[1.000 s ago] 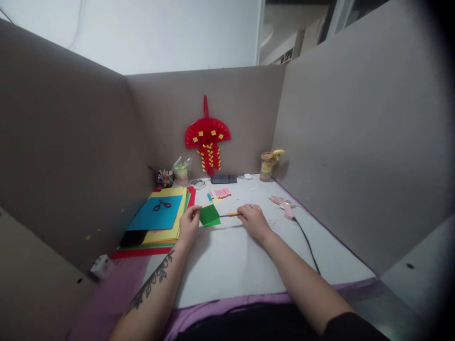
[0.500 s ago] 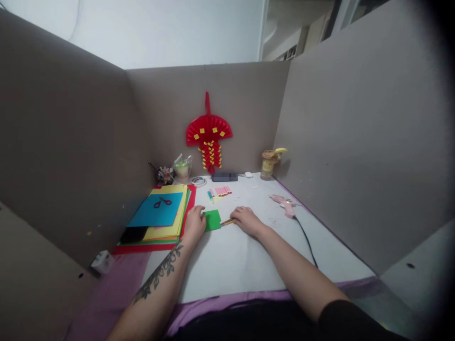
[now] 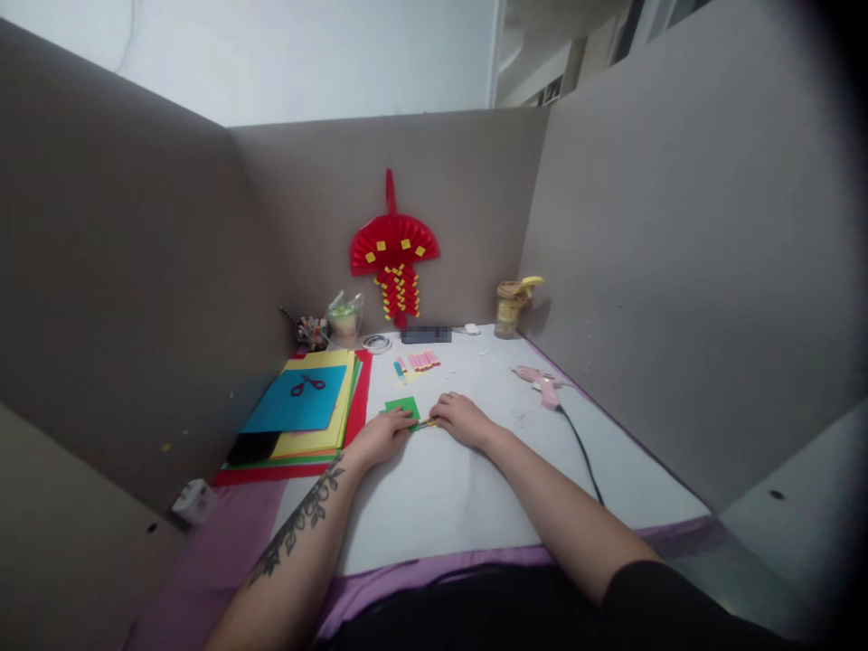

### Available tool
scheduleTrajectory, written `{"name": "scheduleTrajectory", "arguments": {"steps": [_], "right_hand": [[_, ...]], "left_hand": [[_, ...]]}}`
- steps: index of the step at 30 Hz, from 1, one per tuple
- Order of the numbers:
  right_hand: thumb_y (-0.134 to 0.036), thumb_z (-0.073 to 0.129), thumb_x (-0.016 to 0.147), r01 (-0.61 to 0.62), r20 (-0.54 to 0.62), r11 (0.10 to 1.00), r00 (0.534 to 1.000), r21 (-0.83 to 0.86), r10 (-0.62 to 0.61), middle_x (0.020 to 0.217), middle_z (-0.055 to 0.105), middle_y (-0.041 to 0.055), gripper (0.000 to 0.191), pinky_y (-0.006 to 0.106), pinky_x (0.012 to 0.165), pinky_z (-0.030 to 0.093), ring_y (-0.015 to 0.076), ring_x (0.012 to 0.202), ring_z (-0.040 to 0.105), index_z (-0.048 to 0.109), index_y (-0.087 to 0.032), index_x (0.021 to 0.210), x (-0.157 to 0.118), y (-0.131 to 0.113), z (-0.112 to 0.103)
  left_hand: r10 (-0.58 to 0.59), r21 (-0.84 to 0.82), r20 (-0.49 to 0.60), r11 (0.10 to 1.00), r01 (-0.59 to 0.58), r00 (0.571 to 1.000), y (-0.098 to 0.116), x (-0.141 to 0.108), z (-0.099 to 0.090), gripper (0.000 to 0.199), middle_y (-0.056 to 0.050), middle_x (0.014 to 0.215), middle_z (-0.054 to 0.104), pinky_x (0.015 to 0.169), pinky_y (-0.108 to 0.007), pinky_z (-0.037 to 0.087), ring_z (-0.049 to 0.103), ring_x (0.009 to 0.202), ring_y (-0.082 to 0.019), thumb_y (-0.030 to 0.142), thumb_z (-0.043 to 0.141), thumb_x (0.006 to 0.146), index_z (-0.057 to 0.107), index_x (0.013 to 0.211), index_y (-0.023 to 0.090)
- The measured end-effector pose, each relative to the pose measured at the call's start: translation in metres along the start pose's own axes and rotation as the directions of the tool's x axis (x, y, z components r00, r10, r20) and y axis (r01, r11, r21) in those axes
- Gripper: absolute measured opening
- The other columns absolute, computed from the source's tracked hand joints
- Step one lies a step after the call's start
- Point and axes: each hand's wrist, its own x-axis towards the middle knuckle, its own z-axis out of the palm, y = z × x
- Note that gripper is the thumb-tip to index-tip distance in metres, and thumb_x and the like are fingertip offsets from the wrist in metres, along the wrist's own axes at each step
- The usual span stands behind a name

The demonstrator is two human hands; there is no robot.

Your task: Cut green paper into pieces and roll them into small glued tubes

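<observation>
A small green paper square (image 3: 403, 405) lies on the white tabletop in front of me. My left hand (image 3: 390, 432) rests over its lower left part, fingers stretched out and pressing down on it. Part of the paper is hidden under those fingers. My right hand (image 3: 461, 419) is closed around a thin orange pencil (image 3: 429, 422), whose dark end points left at the paper's lower right edge. The pencil's other end is covered by my fingers. Beyond the paper lie several pink rolled paper pieces (image 3: 424, 361) and a small yellow scrap (image 3: 410, 379).
At left, red-handled scissors (image 3: 307, 387) lie on a blue sheet (image 3: 291, 411) above stacked coloured paper. A pink glue gun (image 3: 544, 387) with a black cord lies at right. Cups stand at the back, and a red paper decoration (image 3: 394, 249) hangs on the grey partition (image 3: 298, 181).
My left hand has moved right, from the paper's left edge onto the paper. My right hand and the pencil have shifted slightly left. The view has turned a little.
</observation>
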Motion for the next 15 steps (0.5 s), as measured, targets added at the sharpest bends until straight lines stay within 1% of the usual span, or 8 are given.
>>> {"name": "scheduleTrajectory", "arguments": {"steps": [3,5,7,10,12,15], "right_hand": [[-0.024,0.055,0.083,-0.024,-0.003,1.0,1.0,0.01,0.024,0.089,0.058,0.0041,0.016,0.028,0.079,0.035,0.0173,0.089,0.049,0.065,-0.025,0.095,-0.002,0.003,-0.001],[-0.024,0.055,0.083,-0.05,0.0,0.999,0.999,0.011,0.05,0.09,0.057,0.0044,0.016,0.027,0.078,0.035,0.0176,0.091,0.048,0.065,-0.025,0.095,-0.003,0.005,-0.001],[-0.023,0.055,0.084,-0.076,0.019,0.997,0.997,0.002,0.075,0.091,0.057,0.0046,0.016,0.027,0.078,0.035,0.0177,0.092,0.047,0.065,-0.024,0.096,-0.002,0.005,-0.002],[-0.023,0.053,0.085,-0.096,0.046,0.995,0.994,-0.009,0.097,0.092,0.057,0.0046,0.017,0.026,0.077,0.035,0.0176,0.093,0.047,0.065,-0.024,0.096,-0.001,0.005,-0.002],[-0.023,0.052,0.085,-0.096,0.044,0.995,0.994,-0.007,0.096,0.093,0.057,0.0044,0.017,0.026,0.076,0.035,0.0177,0.093,0.046,0.065,-0.024,0.097,0.0,0.005,-0.002],[-0.022,0.052,0.085,-0.08,0.039,0.997,0.996,0.01,0.079,0.094,0.057,0.0043,0.017,0.026,0.076,0.035,0.0175,0.092,0.046,0.065,-0.024,0.096,-0.001,0.003,-0.001]], "left_hand": [[-0.044,-0.007,-0.027,0.999,0.044,0.999,-0.003,0.002,0.006,0.035,-0.003,0.122,0.058,0.103,-0.042,0.036,0.045,0.122,-0.024,0.019,0.049,0.079,0.065,0.108,0.029],[-0.092,0.017,-0.024,0.996,0.093,0.995,-0.004,0.006,0.01,0.035,-0.004,0.124,0.057,0.103,-0.042,0.035,0.043,0.124,-0.024,0.02,0.046,0.08,0.065,0.108,0.028],[-0.134,0.052,-0.006,0.99,0.134,0.991,-0.005,0.01,0.012,0.036,-0.004,0.125,0.056,0.103,-0.041,0.035,0.042,0.125,-0.024,0.018,0.043,0.081,0.065,0.109,0.026],[-0.153,0.099,0.045,0.984,0.148,0.987,-0.009,0.014,0.011,0.041,-0.003,0.128,0.054,0.104,-0.037,0.033,0.042,0.124,-0.022,0.012,0.042,0.079,0.064,0.111,0.024],[-0.157,0.111,0.078,0.983,0.148,0.984,-0.013,0.015,0.008,0.045,-0.001,0.13,0.051,0.105,-0.036,0.031,0.043,0.124,-0.022,0.008,0.042,0.077,0.063,0.113,0.024],[-0.179,0.115,0.103,0.979,0.167,0.978,-0.018,0.015,0.006,0.047,0.001,0.134,0.047,0.105,-0.038,0.03,0.041,0.124,-0.022,0.009,0.043,0.076,0.061,0.116,0.026]]}}
